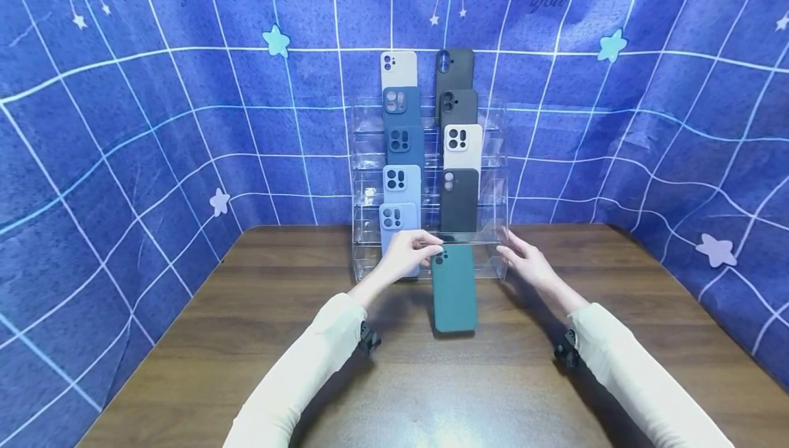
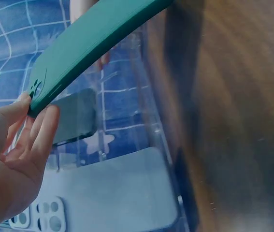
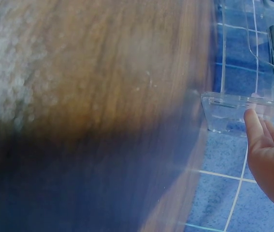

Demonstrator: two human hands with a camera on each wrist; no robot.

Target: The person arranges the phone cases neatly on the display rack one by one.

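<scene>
My left hand [image 1: 405,251] pinches a green phone case [image 1: 455,290] by its top-left corner, at the camera cutout. The case hangs tilted in front of the lowest tier of a clear stepped display rack [image 1: 370,256]. In the left wrist view, thumb and fingers [image 2: 42,128] close on that corner, and a light blue phone case [image 2: 112,188] lies below. My right hand [image 1: 531,264] grips the rack's right side edge near the bottom. The right wrist view shows its fingers on the clear plastic, with part of the hand cut off by the frame.
Two columns of phone cases stand in the rack. The left column has a white case [image 1: 399,71], dark blue ones [image 1: 403,109] and light blue ones; the right has black ones [image 1: 459,208] and a white one [image 1: 471,153]. A wooden table [image 1: 277,338] meets a blue patterned cloth [image 1: 185,92] behind.
</scene>
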